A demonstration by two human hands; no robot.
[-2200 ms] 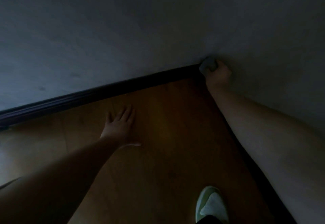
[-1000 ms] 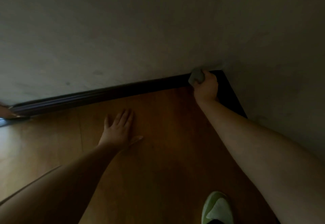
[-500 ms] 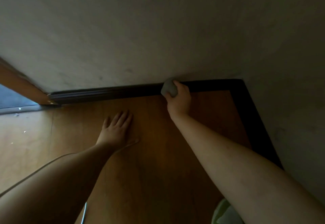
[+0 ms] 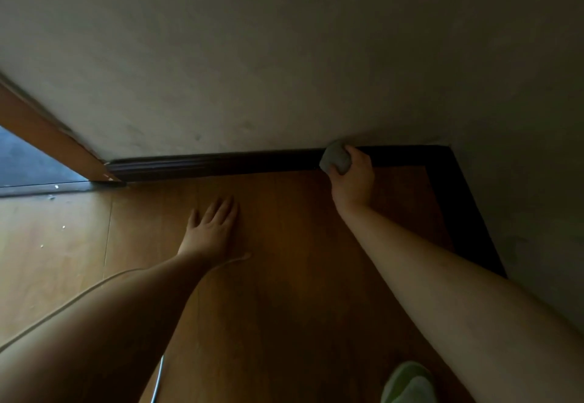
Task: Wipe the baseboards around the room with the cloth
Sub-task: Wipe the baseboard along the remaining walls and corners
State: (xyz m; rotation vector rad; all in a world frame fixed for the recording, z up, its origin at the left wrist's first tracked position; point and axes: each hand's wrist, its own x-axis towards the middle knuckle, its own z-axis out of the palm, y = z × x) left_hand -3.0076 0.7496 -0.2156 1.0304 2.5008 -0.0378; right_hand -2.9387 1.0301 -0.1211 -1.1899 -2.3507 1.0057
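A dark baseboard runs along the foot of the pale wall and turns the corner at the right, continuing down the right wall. My right hand is shut on a bunched grey cloth and presses it against the baseboard, a little left of the corner. My left hand lies flat on the wooden floor, palm down, fingers spread toward the baseboard, holding nothing.
A wooden door frame slants at the left, with a threshold strip and a grey floor beyond it. Small pale crumbs dot the wooden floor at the left. A light green shoe is at the bottom right.
My right hand has slid the cloth leftward along the baseboard, out of the corner. The view has swung left, bringing the door frame into sight. My left hand stays planted on the floor.
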